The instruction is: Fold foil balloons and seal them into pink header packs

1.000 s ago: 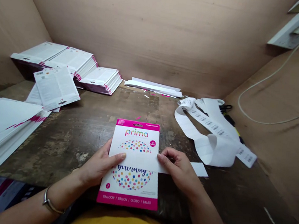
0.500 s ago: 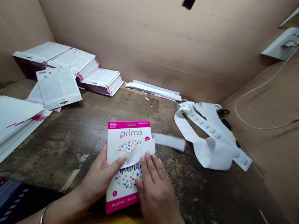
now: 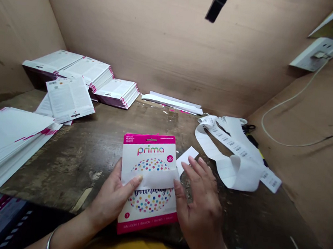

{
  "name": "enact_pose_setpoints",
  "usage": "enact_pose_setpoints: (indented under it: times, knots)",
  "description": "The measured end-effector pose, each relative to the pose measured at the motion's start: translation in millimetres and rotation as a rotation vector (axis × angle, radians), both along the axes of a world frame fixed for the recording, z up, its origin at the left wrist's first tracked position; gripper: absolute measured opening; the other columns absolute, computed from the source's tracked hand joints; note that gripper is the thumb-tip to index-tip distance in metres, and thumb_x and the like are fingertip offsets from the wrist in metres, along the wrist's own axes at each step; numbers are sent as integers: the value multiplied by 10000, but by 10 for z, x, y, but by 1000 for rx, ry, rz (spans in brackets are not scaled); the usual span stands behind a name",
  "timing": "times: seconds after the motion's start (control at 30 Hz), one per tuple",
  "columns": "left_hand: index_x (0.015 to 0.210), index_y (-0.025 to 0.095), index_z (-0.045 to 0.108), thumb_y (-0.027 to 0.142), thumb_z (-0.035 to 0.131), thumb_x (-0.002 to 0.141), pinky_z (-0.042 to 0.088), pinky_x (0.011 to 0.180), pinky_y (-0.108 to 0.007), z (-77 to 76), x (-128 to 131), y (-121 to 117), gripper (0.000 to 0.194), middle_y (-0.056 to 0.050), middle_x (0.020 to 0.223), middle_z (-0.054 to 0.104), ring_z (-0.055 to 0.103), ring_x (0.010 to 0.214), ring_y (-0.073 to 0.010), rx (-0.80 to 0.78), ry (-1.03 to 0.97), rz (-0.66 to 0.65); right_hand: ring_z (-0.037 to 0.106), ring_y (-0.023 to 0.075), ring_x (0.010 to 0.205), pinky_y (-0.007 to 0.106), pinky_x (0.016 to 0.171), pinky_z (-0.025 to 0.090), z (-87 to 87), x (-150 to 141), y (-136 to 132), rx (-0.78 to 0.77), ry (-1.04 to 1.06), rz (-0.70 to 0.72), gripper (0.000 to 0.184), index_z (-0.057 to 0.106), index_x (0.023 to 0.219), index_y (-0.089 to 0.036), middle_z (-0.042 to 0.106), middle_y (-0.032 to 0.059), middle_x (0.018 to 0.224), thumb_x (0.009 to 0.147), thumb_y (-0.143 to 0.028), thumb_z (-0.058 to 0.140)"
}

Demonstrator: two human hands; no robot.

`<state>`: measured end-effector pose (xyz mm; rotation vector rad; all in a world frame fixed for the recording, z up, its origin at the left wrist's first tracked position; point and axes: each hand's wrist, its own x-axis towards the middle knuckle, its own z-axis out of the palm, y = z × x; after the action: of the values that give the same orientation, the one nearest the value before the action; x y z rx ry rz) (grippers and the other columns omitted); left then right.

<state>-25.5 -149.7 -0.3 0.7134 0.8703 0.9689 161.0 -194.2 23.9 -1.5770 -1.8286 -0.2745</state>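
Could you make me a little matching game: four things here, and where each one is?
1. balloon packet
2. barcode label strip
3. power socket
4. white paper strips

A. curled on the right of the table
B. beside the back wall
C. held by the left hand
D. high up at the right

Right pairs: 1-C, 2-A, 3-D, 4-B

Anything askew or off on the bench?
Two loose packets overlap at odd angles, unlike the tidier stacks behind them, back left. Small paper scraps litter the bench by the flat white strips. No spill visible.
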Motion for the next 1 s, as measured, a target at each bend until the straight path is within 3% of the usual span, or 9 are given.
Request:
enact_pose_setpoints:
  times: [0.1,0.2,0.27,0.37,0.43,0.47,0.6,0.83,1.0]
  knots:
    - [1350,286,260,288,723,737,545,827,-430,18,-11,-28,769,-113,1206,616,656,969,-287,-70,-68,-46,384,308,1280,520,1020,373,-106,174,158,-280,144,53,391,508,1225,-168,517,136,1306,885,-361,511]
    - [1331,254,281,275,726,732,553,789,-453,22,-38,-36,746,-148,1172,630,670,920,-312,-158,-115,-70,536,252,1125,411,936,465,-205,358,277,-476,314,192,221,605,895,-190,608,102,1124,894,-378,490]
    - [1312,243,300,274,725,732,560,761,-462,14,-57,-30,719,-157,1151,638,679,887,-319,-186,-111,-64,541,258,1100,430,934,457,-224,429,313,-375,274,97,207,596,850,-181,590,114,1105,893,-353,489]
    - [1289,253,312,274,717,743,561,766,-459,-12,-65,-17,681,-143,1150,640,676,899,-316,-178,-97,-33,439,327,1211,547,993,373,-177,367,276,-73,48,-166,275,585,1070,-131,504,186,1251,881,-313,506]
    - [1271,268,316,269,706,757,555,798,-442,-34,-41,-11,645,-119,1154,642,667,938,-299,-152,-88,0,374,326,1281,544,1025,350,-136,186,189,30,-49,-166,362,519,1221,-93,431,212,1355,885,-226,493]
    - [1254,268,327,269,702,763,550,816,-429,-45,-19,-9,618,-107,1151,644,662,954,-289,-129,-77,24,358,314,1301,520,1036,356,-129,64,133,47,-96,-77,388,494,1258,-80,413,213,1382,882,-176,486]
    - [1155,226,401,273,720,744,520,892,-387,-75,104,-11,522,-83,1107,665,648,995,-258,-25,-8,147,351,291,1318,435,1031,408,-257,-407,-56,-10,-314,325,430,478,1285,-32,471,188,1361,878,-168,475]
    - [1212,240,381,294,714,745,547,836,-405,-70,183,-78,576,-86,1104,662,647,990,-265,13,-68,209,277,369,1335,538,976,431,-467,-427,-115,-146,-326,59,537,395,1342,28,348,276,1409,897,-268,450]
    - [1205,227,390,274,713,748,551,826,-414,-94,154,-91,562,-96,1102,658,656,965,-271,20,-108,175,264,327,1353,520,1028,383,-406,-324,-99,-302,-15,6,573,328,1389,2,285,243,1453,928,-329,403]
